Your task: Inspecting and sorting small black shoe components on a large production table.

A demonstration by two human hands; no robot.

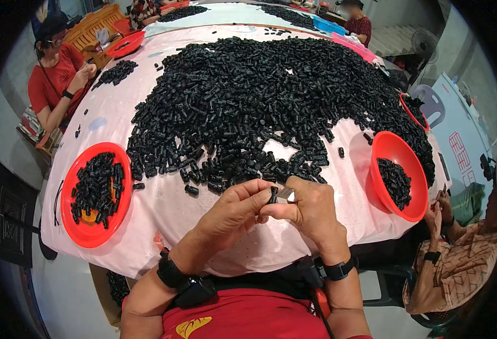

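Just in front of the pile, my left hand [234, 209] pinches a small black cylindrical part [273, 195] between thumb and fingertips. My right hand [314, 208] is closed around a small, flat, pale grey piece [285, 195], perhaps a blade; its kind is not clear. This piece meets the black part's right side, and my right thumb lies just below them. Beyond my hands spreads a big heap of similar black parts [237, 96]. A red plate [70, 217] with black parts stands on the left, and a red bowl [376, 186] with more is on the right.
A pale pink cloth [169, 220] covers the table. One person in red [56, 93] sits at the left and another in a patterned shirt [457, 271] at the right. Further red containers and people are at the far side. A cardboard box [101, 288] stands below the left edge.
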